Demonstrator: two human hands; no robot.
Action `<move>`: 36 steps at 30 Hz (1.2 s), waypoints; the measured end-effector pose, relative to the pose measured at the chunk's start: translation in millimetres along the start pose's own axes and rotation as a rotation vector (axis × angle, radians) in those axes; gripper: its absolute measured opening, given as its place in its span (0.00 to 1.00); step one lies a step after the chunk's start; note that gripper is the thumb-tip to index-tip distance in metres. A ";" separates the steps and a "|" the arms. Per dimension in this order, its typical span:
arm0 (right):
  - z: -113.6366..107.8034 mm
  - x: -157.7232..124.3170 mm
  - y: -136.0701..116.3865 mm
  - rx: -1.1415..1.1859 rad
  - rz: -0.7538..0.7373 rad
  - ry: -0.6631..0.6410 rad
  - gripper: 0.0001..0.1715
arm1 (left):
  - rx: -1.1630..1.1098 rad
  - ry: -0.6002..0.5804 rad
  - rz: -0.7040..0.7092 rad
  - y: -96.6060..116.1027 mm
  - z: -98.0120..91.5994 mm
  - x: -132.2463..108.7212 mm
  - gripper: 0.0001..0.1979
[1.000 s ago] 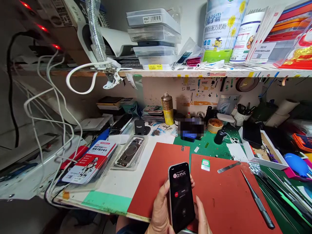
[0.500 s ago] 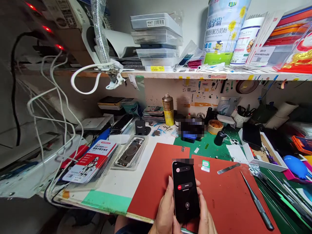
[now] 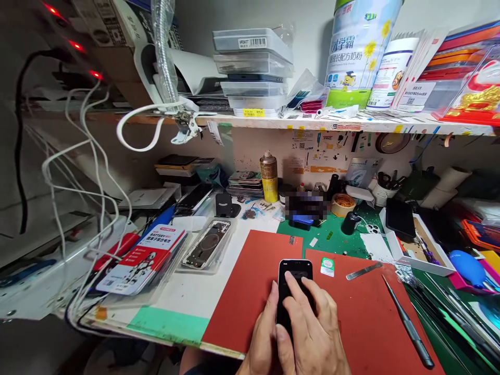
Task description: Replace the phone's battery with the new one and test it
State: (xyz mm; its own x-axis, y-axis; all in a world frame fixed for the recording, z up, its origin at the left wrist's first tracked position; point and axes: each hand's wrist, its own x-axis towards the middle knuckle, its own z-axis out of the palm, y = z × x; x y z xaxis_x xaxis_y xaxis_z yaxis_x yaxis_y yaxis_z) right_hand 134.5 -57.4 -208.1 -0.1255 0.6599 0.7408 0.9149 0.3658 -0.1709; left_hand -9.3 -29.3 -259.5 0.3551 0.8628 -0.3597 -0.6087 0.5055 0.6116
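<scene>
A smartphone with a dark screen stands tilted above the red mat, near the front edge of the bench. My left hand is closed around its left side, the thumb lying along the edge. Across the screen lies my right hand, its fingers spread; the index fingertip touches near the top of the glass. Most of the display is hidden under these fingers. On the mat to the right are a small green-and-white sticker, a flat metal blade and a dark pen-shaped tool.
To the left, an opened phone shell lies in a clear tray beside a red-and-white battery package. A spray can stands at the back. On the right are a white box, a blue blower bulb and several tweezers. White cables hang at far left.
My right hand has left the phone's right edge and come over the screen. The power-off and SOS sliders that were displayed are gone or covered. My left hand keeps its hold.
</scene>
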 end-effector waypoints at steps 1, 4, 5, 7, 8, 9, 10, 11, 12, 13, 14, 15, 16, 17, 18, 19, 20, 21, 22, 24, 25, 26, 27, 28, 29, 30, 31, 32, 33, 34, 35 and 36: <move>0.4 -1.2 0.3 0.006 0.018 0.004 0.17 | -0.022 0.008 -0.020 -0.8 6.0 2.2 0.24; -0.2 -9.8 1.7 0.007 0.173 0.035 0.17 | -0.117 -0.038 -0.132 -1.1 32.3 8.3 0.28; -1.4 -13.1 3.3 -0.002 0.241 0.060 0.16 | -0.135 -0.076 -0.160 -0.1 40.7 9.2 0.29; -5.7 -19.1 9.4 -0.012 0.314 0.140 0.12 | -0.127 -0.159 -0.185 2.8 53.3 9.4 0.32; -8.8 -21.5 14.1 -0.008 0.320 0.182 0.09 | -0.108 -0.192 -0.187 4.3 57.2 9.0 0.34; -12.6 -23.4 19.9 0.003 0.310 0.215 0.08 | -0.083 -0.216 -0.188 5.6 59.7 8.4 0.37; -17.0 -24.7 26.5 0.025 0.286 0.226 0.09 | -0.057 -0.225 -0.187 6.6 60.8 8.0 0.39; -22.2 -25.4 34.0 0.055 0.253 0.210 0.11 | -0.033 -0.222 -0.183 7.3 60.8 7.6 0.40; -27.9 -25.2 41.8 0.084 0.209 0.167 0.14 | -0.012 -0.217 -0.179 7.9 60.0 7.3 0.40; -34.2 -24.1 49.7 0.106 0.158 0.095 0.19 | 0.003 -0.217 -0.179 8.7 58.6 7.1 0.38; -40.9 -21.8 57.3 0.116 0.096 0.006 0.25 | 0.011 -0.223 -0.186 9.7 56.9 7.0 0.35; -48.0 -18.4 64.1 0.115 0.031 -0.102 0.31 | 0.012 -0.234 -0.193 11.3 55.3 6.7 0.31; -55.0 -13.7 69.7 0.102 -0.030 -0.220 0.37 | 0.012 -0.249 -0.204 13.7 53.9 6.4 0.28; -61.8 -7.9 74.0 0.085 -0.086 -0.336 0.41 | 0.021 -0.270 -0.223 16.9 53.1 6.0 0.26; -68.0 -1.2 76.7 0.070 -0.136 -0.442 0.44 | 0.044 -0.295 -0.255 21.1 52.8 5.6 0.26; -73.2 5.8 78.0 0.067 -0.182 -0.535 0.47 | 0.078 -0.329 -0.303 26.0 53.2 5.2 0.29; -77.1 12.8 78.1 0.079 -0.224 -0.612 0.48 | 0.119 -0.371 -0.366 31.5 53.9 4.9 0.33; -79.6 19.2 77.3 0.106 -0.257 -0.674 0.48 | 0.161 -0.415 -0.433 37.4 54.8 4.7 0.36; -80.7 24.6 75.8 0.146 -0.281 -0.724 0.48 | 0.195 -0.461 -0.500 43.3 55.5 4.8 0.38; -78.7 31.0 72.6 0.246 -0.291 -0.790 0.46 | 0.229 -0.551 -0.619 54.4 55.5 5.8 0.41; -76.1 31.9 71.5 0.294 -0.275 -0.800 0.44 | 0.238 -0.589 -0.655 59.5 54.3 6.6 0.42; -72.9 31.4 71.0 0.331 -0.250 -0.799 0.44 | 0.249 -0.619 -0.676 64.1 52.0 7.6 0.42; -69.4 29.9 71.2 0.354 -0.222 -0.796 0.43 | 0.267 -0.630 -0.677 68.4 48.7 8.5 0.42; -65.9 27.7 72.1 0.364 -0.192 -0.792 0.43 | 0.303 -0.606 -0.647 72.4 44.4 9.2 0.41; -62.7 25.1 73.8 0.364 -0.161 -0.791 0.43 | 0.366 -0.538 -0.574 76.1 39.3 9.4 0.39; -59.8 22.5 76.1 0.359 -0.130 -0.799 0.42 | 0.464 -0.446 -0.469 79.5 33.6 9.1 0.36; -57.5 20.1 78.9 0.355 -0.103 -0.806 0.43 | 0.587 -0.358 -0.347 82.8 27.6 8.2 0.33; -55.6 18.0 81.9 0.354 -0.079 -0.807 0.43 | 0.717 -0.288 -0.217 85.8 21.8 6.6 0.30; -54.1 16.3 84.9 0.359 -0.058 -0.805 0.43 | 0.842 -0.252 -0.090 88.5 16.5 4.3 0.27; -53.0 15.1 87.7 0.365 -0.040 -0.804 0.43 | 0.958 -0.257 0.016 90.8 12.1 1.5 0.28; -52.2 14.3 90.1 0.372 -0.025 -0.805 0.44 | 1.061 -0.291 0.097 92.5 8.6 -1.6 0.32; -51.7 13.9 92.0 0.378 -0.014 -0.805 0.44 | 1.151 -0.335 0.160 93.6 6.1 -4.8 0.37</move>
State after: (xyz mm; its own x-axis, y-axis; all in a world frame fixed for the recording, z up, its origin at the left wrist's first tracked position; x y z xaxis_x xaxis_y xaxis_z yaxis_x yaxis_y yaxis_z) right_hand 236.8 -48.5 -180.0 -0.4976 0.8630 0.0872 0.7413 0.4753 -0.4739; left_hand -63.6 13.9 -196.3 0.6035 0.7872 -0.1267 0.2651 -0.0483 0.9630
